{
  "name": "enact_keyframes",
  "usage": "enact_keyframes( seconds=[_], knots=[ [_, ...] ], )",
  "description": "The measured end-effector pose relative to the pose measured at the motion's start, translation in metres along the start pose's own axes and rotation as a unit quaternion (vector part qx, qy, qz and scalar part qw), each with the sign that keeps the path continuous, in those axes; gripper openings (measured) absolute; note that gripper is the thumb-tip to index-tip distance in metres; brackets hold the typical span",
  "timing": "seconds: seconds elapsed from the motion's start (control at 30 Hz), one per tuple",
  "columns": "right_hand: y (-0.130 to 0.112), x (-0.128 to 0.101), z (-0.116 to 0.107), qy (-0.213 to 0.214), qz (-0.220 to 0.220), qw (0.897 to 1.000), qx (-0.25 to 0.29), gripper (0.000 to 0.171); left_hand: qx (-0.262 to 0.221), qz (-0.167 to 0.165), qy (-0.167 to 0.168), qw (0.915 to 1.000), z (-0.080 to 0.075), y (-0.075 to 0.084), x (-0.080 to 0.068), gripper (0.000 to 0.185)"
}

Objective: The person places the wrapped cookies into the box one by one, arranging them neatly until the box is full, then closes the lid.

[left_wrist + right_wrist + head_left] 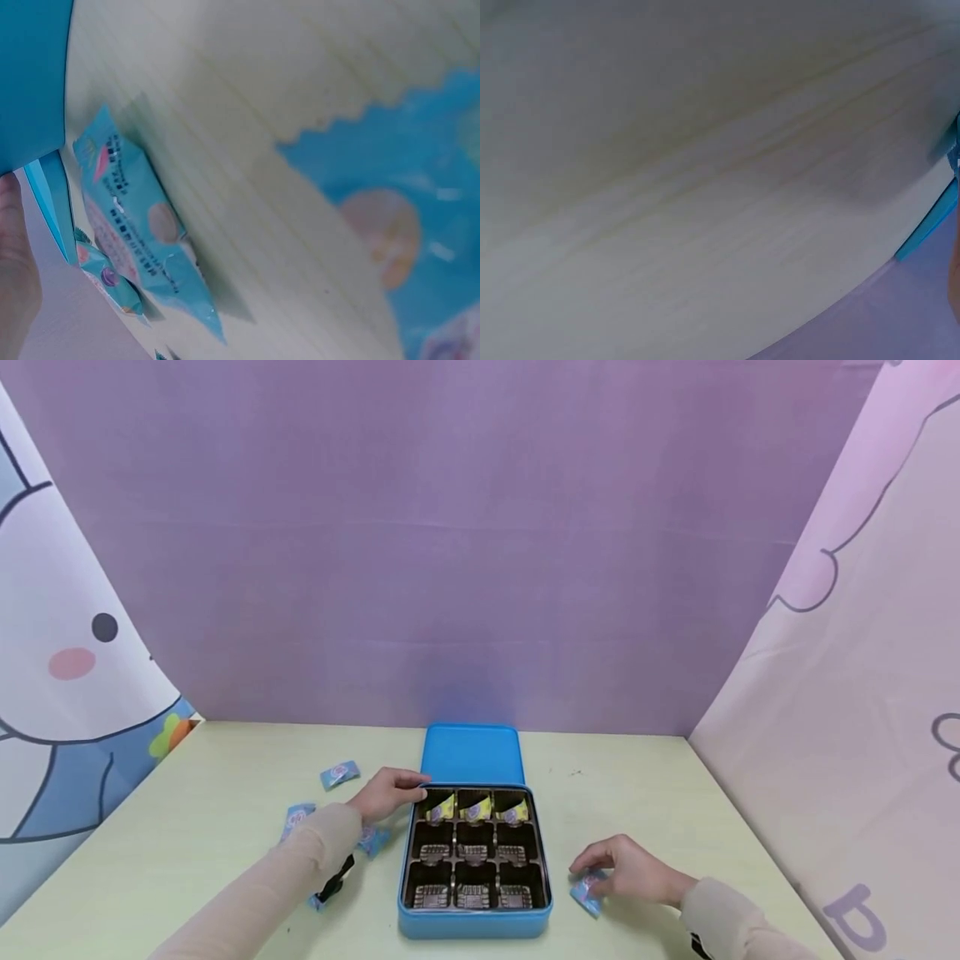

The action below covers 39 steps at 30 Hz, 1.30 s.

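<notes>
I see three of nine slots in the tin point(475, 920) filled; my left hand point(388, 793) rests relaxed on its corner, my right hand point(630, 870) pinches a sweet point(587, 888), more sweets point(339, 774) lie loose

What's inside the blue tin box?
The blue tin box holds a brown tray of nine compartments. The back three hold yellow packets; the other six look empty. Under the tray stays hidden.

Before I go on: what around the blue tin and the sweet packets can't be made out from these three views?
- Head view: print on the packets in the tin is too small to read.
- Head view: the left hand covers the tin's far-left corner; whether it holds anything is unclear.
- Head view: the right hand hides most of a blue packet.
- Left wrist view: packet blurred.
- Right wrist view: only table; hand cut off.
</notes>
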State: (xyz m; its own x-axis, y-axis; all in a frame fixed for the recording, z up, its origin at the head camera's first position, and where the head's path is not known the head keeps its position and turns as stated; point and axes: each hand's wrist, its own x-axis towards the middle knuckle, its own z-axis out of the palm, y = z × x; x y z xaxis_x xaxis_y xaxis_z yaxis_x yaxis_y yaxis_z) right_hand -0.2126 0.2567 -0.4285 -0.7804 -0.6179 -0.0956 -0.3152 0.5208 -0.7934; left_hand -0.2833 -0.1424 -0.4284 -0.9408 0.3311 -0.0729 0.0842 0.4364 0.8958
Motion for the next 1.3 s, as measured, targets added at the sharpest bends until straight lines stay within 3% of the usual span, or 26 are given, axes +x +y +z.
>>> enact_keyframes(
  seconds=[0.37, 0.8, 1.3],
  knots=[
    [0.0, -0.002, 0.001, 0.033, -0.004, 0.997, -0.067, 0.017, 0.003, 0.002, 0.005, 1.0, -0.001, 0.0, 0.001, 0.036],
    [0.001, -0.003, 0.002, 0.043, -0.02, 0.994, -0.099, 0.017, 0.001, -0.003, 0.001, 1.0, -0.002, -0.001, -0.002, 0.038],
    [0.002, -0.011, -0.004, 0.03, 0.029, 0.996, -0.076, 0.042, -0.01, -0.008, 0.007, 0.9999, 0.001, -0.008, 0.004, 0.038]
  ],
)
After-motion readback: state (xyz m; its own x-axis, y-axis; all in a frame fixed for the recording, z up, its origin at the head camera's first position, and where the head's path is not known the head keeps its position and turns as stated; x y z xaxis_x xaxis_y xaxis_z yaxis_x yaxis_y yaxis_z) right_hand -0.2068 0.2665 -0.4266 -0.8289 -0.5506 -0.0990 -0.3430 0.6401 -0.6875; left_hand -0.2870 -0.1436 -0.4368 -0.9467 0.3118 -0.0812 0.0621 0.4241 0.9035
